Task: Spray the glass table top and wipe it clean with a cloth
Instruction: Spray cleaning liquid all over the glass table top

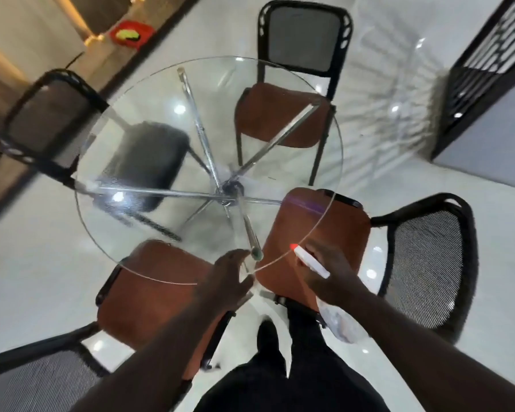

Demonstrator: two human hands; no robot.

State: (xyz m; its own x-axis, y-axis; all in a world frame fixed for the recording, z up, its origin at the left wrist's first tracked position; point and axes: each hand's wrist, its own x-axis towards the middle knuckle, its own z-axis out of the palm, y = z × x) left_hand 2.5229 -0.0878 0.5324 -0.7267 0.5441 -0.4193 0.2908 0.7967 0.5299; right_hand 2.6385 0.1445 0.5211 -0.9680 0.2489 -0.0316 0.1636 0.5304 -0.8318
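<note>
Tabletop [161,93] round glass; right hand [335,282] grips white sprayer [312,261].

Four chairs [280,114] [149,162] [149,292] [315,227], one glass table [149,93], one spray bottle [312,261], two hands [229,281] [327,281].

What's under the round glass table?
Through the glass table top you can see crossing chrome legs, a black chair seat, orange chair seats and shiny white floor. The left hand covers a bit near the edge.

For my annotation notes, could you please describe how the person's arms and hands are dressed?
The left forearm and right forearm are bare, no sleeve in view. The left hand and right hand wear no gloves; no watch, bracelet or ring shows, though the picture is blurry.
</note>
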